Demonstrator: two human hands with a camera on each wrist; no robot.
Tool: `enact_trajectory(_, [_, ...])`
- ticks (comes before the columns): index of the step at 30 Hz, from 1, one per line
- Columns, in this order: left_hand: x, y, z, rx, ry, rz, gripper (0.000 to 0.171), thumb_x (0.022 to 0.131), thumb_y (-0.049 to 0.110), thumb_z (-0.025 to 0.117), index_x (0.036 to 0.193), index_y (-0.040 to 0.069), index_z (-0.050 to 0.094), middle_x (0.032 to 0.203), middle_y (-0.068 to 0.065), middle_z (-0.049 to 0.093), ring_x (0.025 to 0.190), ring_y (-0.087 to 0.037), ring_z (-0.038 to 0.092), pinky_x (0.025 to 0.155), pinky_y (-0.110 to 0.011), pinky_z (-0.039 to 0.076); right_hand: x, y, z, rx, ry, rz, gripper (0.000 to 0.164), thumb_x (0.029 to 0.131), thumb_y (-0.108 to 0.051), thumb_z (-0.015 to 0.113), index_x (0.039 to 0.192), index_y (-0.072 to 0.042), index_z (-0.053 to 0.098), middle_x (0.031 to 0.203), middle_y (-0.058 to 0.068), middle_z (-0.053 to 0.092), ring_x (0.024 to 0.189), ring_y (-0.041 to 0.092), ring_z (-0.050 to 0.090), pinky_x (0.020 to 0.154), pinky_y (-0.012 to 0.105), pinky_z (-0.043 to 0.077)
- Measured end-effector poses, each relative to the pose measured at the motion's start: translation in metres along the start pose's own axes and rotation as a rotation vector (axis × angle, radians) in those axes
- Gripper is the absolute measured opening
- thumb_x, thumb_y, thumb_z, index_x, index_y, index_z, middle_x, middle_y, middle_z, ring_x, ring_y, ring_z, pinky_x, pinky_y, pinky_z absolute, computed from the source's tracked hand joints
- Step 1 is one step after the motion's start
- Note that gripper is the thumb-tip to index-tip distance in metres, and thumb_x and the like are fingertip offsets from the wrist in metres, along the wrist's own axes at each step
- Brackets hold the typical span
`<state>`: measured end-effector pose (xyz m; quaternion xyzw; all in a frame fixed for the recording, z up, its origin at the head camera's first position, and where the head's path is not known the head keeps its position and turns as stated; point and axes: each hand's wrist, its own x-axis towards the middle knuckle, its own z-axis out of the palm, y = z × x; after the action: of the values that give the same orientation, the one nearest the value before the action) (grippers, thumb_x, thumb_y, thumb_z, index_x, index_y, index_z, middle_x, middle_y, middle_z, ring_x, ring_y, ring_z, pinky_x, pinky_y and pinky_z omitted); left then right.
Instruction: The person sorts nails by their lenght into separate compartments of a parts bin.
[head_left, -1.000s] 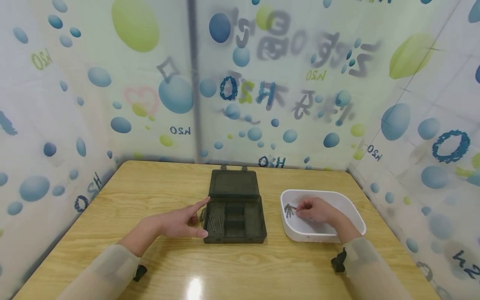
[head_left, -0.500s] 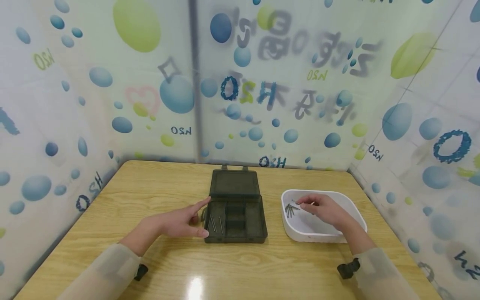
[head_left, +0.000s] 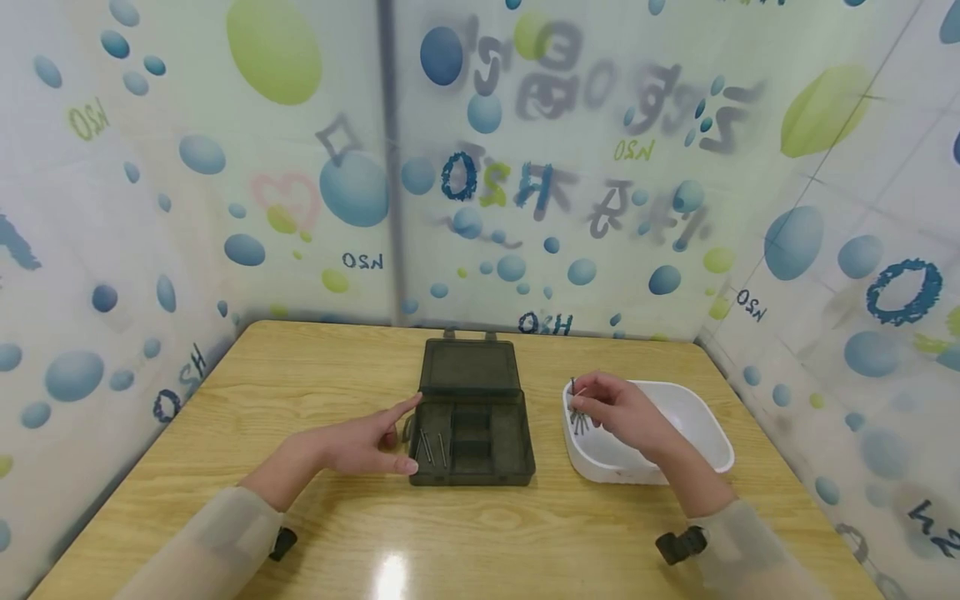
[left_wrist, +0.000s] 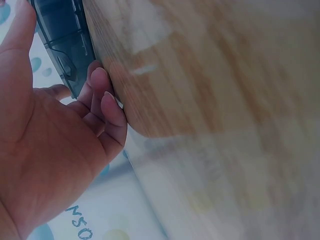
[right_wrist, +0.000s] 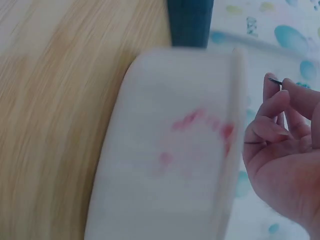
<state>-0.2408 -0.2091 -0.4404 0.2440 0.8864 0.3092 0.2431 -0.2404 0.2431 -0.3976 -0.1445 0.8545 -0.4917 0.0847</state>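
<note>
Right hand (head_left: 624,414) pinching slim dark metal fastener (head_left: 573,385) above white plastic tub (head_left: 637,475); left hand (head_left: 360,443), relaxed, touching dark-green plastic case (head_left: 508,429). Printed white curtain (head_left: 420,108): mirrored "H2O".

Mirrored "H2O" (head_left: 493,185) on patterned backdrop (head_left: 420,225)

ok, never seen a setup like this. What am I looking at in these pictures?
No robot here: a person works bare-handed. The wide picture is shot from the head, looking forward and down; the close-ups are shot from each wrist. On the wood-grain table sit an open dark box and a white tray. A few pins lie in the box's left compartment, and a loose cluster in the tray. The left hand touches the box's left edge. The right hand, over the tray, pinches a thin metal pin; nail or screw, it's too small to tell.
</note>
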Motion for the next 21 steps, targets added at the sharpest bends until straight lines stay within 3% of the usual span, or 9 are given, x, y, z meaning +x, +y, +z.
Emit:
enact_trajectory(6, [0.001, -0.001, 0.0, 0.007, 0.0, 0.001, 0.116, 0.1, 0.059, 0.077, 0.179, 0.023, 0.001, 0.113, -0.006, 0.055, 0.103, -0.021, 0.051, 0.095, -0.047, 0.042, 0.008, -0.016, 0.021, 0.118, -0.045, -0.029, 0.025, 0.112, -0.025, 0.068, 0.126, -0.005, 0.064, 0.111, 0.008, 0.079, 0.074, 0.02, 0.057, 0.065, 0.029, 0.049])
enact_trajectory(13, [0.002, -0.001, 0.0, 0.016, 0.001, 0.012, 0.116, 0.1, 0.058, 0.077, 0.179, 0.021, 0.001, 0.111, -0.006, 0.055, 0.102, -0.02, 0.051, 0.094, -0.046, 0.041, 0.023, -0.027, 0.052, 0.174, -0.099, -0.007, 0.027, 0.11, -0.025, 0.071, 0.126, -0.004, 0.065, 0.117, 0.014, 0.082, 0.072, 0.02, 0.055, 0.064, 0.03, 0.046])
enact_trajectory(21, [0.001, -0.001, 0.0, 0.014, 0.001, 0.012, 0.117, 0.099, 0.058, 0.078, 0.179, 0.02, 0.002, 0.111, -0.007, 0.055, 0.102, -0.021, 0.051, 0.093, -0.045, 0.042, 0.039, -0.033, 0.088, 0.266, -0.167, 0.019, 0.024, 0.111, -0.021, 0.069, 0.127, -0.004, 0.067, 0.113, 0.01, 0.083, 0.068, 0.014, 0.06, 0.063, 0.028, 0.048])
